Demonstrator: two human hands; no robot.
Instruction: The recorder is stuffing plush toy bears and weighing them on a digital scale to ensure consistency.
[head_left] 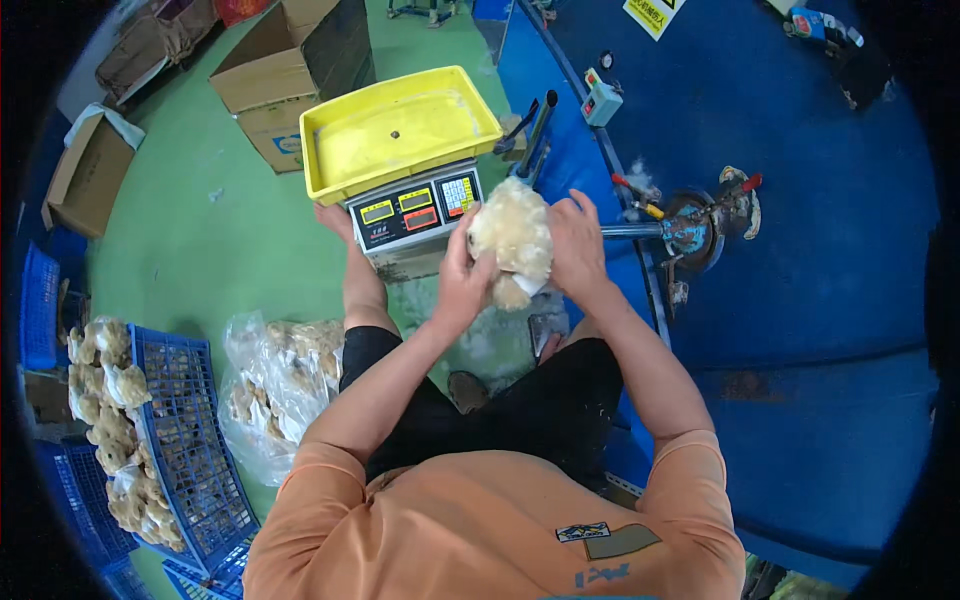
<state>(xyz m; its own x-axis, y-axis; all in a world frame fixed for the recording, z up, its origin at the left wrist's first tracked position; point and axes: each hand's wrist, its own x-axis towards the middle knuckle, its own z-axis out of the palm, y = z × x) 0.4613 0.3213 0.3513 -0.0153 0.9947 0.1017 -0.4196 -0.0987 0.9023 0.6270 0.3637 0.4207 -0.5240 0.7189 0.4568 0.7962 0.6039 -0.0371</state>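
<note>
A fluffy cream plush toy [512,232] is up in front of me, between my two hands, with a white tag or cloth patch [528,284] and a tan round part at its lower end. My left hand [463,280] grips its left side, thumb pressed toward the lower part. On the other side my right hand [577,245] holds the toy, its fingers partly hidden behind the fur. Just right of that hand, a horizontal metal tube [632,231] sticks out of the blue machine [790,250].
Beyond the toy stands a digital scale [415,212] bearing a yellow tray [400,140]. Cardboard boxes [275,110] sit at the far left. A blue crate [195,440] full of plush toys and a clear bag [285,385] of more stand at my left. Fluff lies on the green floor [230,240].
</note>
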